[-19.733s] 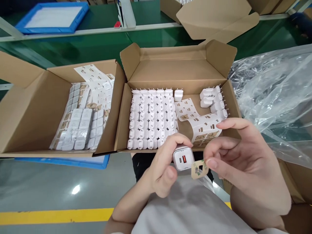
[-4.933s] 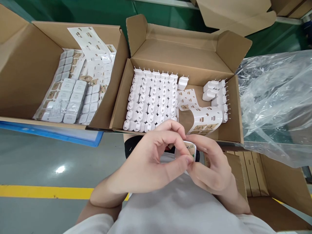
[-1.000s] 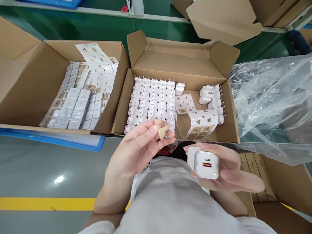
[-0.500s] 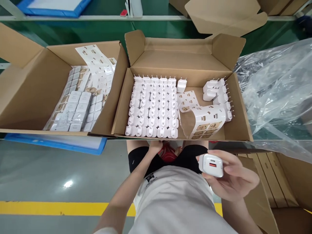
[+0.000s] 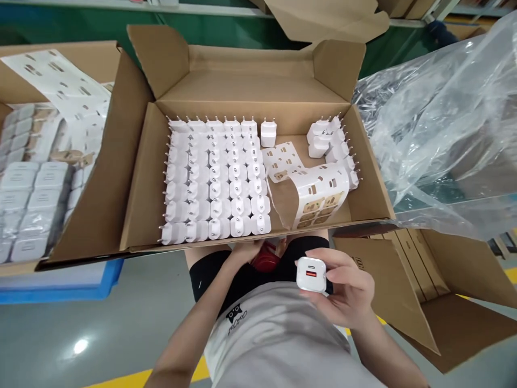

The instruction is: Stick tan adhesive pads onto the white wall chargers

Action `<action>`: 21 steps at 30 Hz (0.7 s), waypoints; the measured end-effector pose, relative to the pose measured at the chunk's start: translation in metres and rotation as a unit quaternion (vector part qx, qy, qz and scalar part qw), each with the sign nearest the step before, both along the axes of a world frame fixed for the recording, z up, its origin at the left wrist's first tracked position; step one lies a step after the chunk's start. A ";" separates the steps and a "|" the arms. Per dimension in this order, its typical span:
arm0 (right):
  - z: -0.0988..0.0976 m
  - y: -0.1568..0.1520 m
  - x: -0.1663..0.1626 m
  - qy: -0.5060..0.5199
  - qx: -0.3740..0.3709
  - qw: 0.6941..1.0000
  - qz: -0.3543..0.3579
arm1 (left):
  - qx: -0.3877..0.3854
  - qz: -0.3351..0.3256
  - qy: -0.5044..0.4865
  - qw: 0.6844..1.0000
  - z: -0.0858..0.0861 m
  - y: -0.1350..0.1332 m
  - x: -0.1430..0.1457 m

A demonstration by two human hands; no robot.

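Note:
My right hand grips a white USB wall charger by its sides, with the face bearing one small port and one red port turned up at me. My left hand lies low by my thigh, partly under the edge of the cardboard box; its fingers are hidden. Inside that box, rows of white plug chargers stand with pins showing. One single charger stands apart, and a smaller cluster fills the right end. A curled, punched label sheet lies between them.
On the left, a second box holds more white chargers and label sheets. Clear plastic wrap spreads over the right side of the bench. Below it, an open carton stands on the floor. A blue-edged board shows lower left.
The view has swung to the right and closer, so the boxes appear further left and larger. My right hand still holds the charger, its port face now turned more squarely toward me.

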State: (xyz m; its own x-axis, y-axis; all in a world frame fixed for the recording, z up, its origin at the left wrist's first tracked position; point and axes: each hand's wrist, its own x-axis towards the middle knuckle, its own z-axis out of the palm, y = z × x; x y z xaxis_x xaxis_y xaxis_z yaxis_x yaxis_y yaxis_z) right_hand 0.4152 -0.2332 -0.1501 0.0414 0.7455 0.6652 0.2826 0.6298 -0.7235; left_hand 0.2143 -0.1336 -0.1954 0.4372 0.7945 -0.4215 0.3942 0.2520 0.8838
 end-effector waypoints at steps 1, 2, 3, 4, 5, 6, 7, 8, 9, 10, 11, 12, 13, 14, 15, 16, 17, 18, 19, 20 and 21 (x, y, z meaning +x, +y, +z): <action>0.000 0.005 -0.004 0.001 0.003 1.000 0.013 | 0.009 -0.020 -0.022 1.000 0.005 -0.012 -0.009; 0.000 0.010 -0.008 0.004 0.008 1.000 0.027 | 0.021 -0.031 -0.047 0.998 0.012 -0.025 -0.018; -0.001 0.014 -0.012 0.008 0.013 0.999 0.044 | 0.041 -0.019 -0.065 0.997 0.020 -0.040 -0.027; 0.000 0.018 -0.016 0.013 0.018 0.998 0.060 | 0.066 0.008 -0.083 0.994 0.028 -0.054 -0.034; 0.000 0.022 -0.020 0.020 0.026 0.997 0.073 | 0.108 0.039 -0.118 0.986 0.036 -0.067 -0.038; 0.000 0.024 -0.025 0.028 0.036 0.996 0.081 | 0.176 0.060 -0.178 0.966 0.043 -0.077 -0.040; 0.000 0.026 -0.028 0.037 0.045 0.995 0.086 | 0.217 0.056 -0.213 0.951 0.049 -0.084 -0.038; 0.000 0.028 -0.032 0.047 0.054 0.994 0.085 | 0.247 0.041 -0.236 0.939 0.053 -0.088 -0.035; -0.001 0.028 -0.035 0.054 0.061 0.994 0.079 | 0.269 0.027 -0.248 0.930 0.056 -0.089 -0.031; -0.001 0.028 -0.037 0.058 0.065 0.994 0.070 | 0.278 0.016 -0.249 0.928 0.057 -0.088 -0.027; -0.002 0.027 -0.038 0.052 0.067 0.994 0.063 | 0.285 0.012 -0.245 0.927 0.058 -0.086 -0.023; -0.002 0.026 -0.039 0.043 0.069 0.995 0.052 | 0.291 0.015 -0.240 0.926 0.059 -0.084 -0.020; -0.002 0.025 -0.039 0.032 0.073 0.996 0.037 | 0.293 0.019 -0.235 0.927 0.060 -0.082 -0.018; -0.002 0.023 -0.038 0.017 0.074 0.997 0.023 | 0.295 0.022 -0.230 0.927 0.061 -0.080 -0.018; -0.001 0.022 -0.037 0.001 0.069 0.998 0.012 | 0.294 0.025 -0.225 0.928 0.062 -0.079 -0.018; 0.001 0.022 -0.035 -0.013 0.059 0.998 0.003 | 0.292 0.026 -0.222 0.930 0.064 -0.079 -0.018; 0.003 0.021 -0.033 -0.027 0.045 0.999 -0.004 | 0.291 0.026 -0.220 0.931 0.065 -0.079 -0.019; 0.005 0.020 -0.030 -0.042 0.028 0.999 -0.006 | 0.291 0.025 -0.218 0.931 0.067 -0.079 -0.020; 0.007 0.020 -0.028 -0.059 0.014 0.998 -0.003 | 0.290 0.023 -0.216 0.932 0.068 -0.079 -0.020; 0.009 0.020 -0.026 -0.072 0.010 0.997 0.000 | 0.291 0.021 -0.215 0.932 0.069 -0.079 -0.020; 0.011 0.020 -0.025 -0.081 0.013 0.997 0.002 | 0.292 0.019 -0.212 0.932 0.069 -0.078 -0.020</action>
